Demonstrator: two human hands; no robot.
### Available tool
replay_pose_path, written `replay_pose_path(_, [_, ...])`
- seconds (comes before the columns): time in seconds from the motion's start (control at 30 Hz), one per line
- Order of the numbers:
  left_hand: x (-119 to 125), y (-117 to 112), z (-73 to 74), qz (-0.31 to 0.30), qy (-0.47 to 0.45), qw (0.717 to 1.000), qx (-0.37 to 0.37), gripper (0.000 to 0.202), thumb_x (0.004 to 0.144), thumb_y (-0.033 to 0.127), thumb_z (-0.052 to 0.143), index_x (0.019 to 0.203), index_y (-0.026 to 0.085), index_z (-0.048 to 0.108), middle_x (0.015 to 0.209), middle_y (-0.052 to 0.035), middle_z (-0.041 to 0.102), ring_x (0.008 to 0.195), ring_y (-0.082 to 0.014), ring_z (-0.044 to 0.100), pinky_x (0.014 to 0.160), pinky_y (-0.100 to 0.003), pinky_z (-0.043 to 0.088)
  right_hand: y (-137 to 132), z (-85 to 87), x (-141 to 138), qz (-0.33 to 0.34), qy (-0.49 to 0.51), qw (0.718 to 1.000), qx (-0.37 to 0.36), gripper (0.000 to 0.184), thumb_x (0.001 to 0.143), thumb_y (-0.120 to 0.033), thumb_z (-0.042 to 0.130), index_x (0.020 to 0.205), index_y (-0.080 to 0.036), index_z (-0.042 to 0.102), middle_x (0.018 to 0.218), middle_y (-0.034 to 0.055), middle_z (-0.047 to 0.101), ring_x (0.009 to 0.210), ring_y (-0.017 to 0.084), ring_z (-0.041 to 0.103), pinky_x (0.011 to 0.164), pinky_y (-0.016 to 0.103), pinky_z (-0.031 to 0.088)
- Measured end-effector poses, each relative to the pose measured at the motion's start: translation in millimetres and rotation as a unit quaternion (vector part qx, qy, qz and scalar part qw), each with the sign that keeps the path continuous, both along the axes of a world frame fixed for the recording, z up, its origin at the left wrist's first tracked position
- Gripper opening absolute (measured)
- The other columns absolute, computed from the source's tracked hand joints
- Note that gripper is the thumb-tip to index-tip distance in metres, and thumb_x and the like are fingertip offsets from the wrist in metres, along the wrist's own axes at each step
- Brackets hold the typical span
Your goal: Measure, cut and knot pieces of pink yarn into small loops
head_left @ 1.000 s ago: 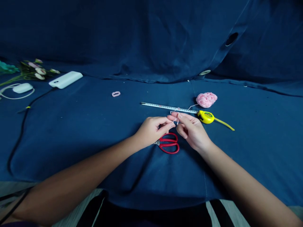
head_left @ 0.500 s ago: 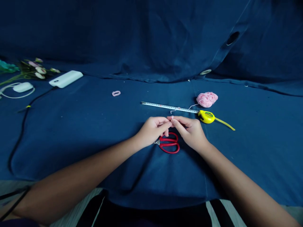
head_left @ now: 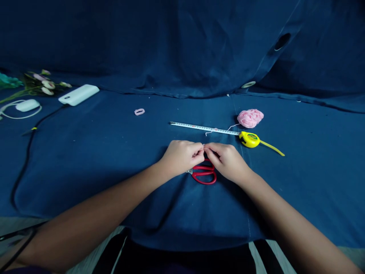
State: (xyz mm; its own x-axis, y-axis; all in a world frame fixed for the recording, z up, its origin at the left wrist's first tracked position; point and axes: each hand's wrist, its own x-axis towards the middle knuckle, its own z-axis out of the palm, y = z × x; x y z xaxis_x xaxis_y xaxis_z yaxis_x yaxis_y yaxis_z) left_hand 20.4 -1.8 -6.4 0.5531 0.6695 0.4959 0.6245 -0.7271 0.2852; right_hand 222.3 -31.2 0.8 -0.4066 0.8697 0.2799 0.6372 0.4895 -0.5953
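Note:
My left hand point(head_left: 182, 156) and my right hand point(head_left: 227, 160) meet at the fingertips, both closed in a pinch. Between them shows a tiny bit of pale pink yarn point(head_left: 203, 145), mostly hidden by the fingers. Under the hands lie red-handled scissors point(head_left: 204, 182), their blades covered by my left hand. Just beyond, a yellow tape measure point(head_left: 249, 139) rests with its white blade point(head_left: 182, 125) drawn out leftward. A ball of pink yarn point(head_left: 250, 118) sits behind the tape case, its loose end crossing the blade. A small pink yarn loop point(head_left: 139, 112) lies farther left.
A white power bank point(head_left: 79, 95) with a black cable point(head_left: 27, 163) is at the left. Beside it are a white device with a looped cord point(head_left: 27, 105) and artificial flowers point(head_left: 48, 87). Blue cloth point(head_left: 114, 133) covers the surface and hangs behind it.
My left hand has turned over, its fingers curling in and its back now facing up. The pink yarn that showed at my right fingertips is now nearly hidden.

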Motion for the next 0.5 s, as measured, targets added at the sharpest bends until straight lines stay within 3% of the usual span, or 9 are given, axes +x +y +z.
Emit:
replay_pose_path(0.1, [-0.7,1.1,-0.4,-0.007,0.026,0.999,0.034,0.024,0.088,0.020,0.057,0.065,0.020,0.061,0.062,0.0018,0.067,0.058,-0.0149,0.061,0.055,-0.030,0.033,-0.3,2.8,-0.2,0.023,-0.021,0.999,-0.009,0.025,0.101,-0.016,0.050,0.103,-0.022,0.074,0.091,0.0066,0.077,0.081,0.022,0.068,0.074,0.032,0.048])
replay_pose_path(0.33, [-0.1,2.6,-1.6,0.001,0.038,0.998,0.053,0.022,0.090,0.022,0.057,0.069,0.020,0.064,0.064,0.0016,0.070,0.059,-0.0160,0.064,0.054,-0.030,0.032,3.0,0.2,1.9,0.016,-0.060,0.998,0.010,0.022,0.099,-0.015,0.057,0.105,-0.022,0.077,0.092,0.0064,0.078,0.079,0.023,0.065,0.074,0.034,0.046])
replay_pose_path(0.5, [1.0,0.3,2.6,0.015,0.019,0.998,0.056,0.025,0.090,0.023,0.058,0.067,0.019,0.063,0.063,0.0024,0.069,0.058,-0.0145,0.062,0.054,-0.030,0.032,1.0,0.3,0.4,-0.006,0.004,1.000,-0.014,0.022,0.100,-0.019,0.058,0.101,-0.024,0.079,0.098,0.0033,0.081,0.079,0.022,0.072,0.084,0.036,0.048])
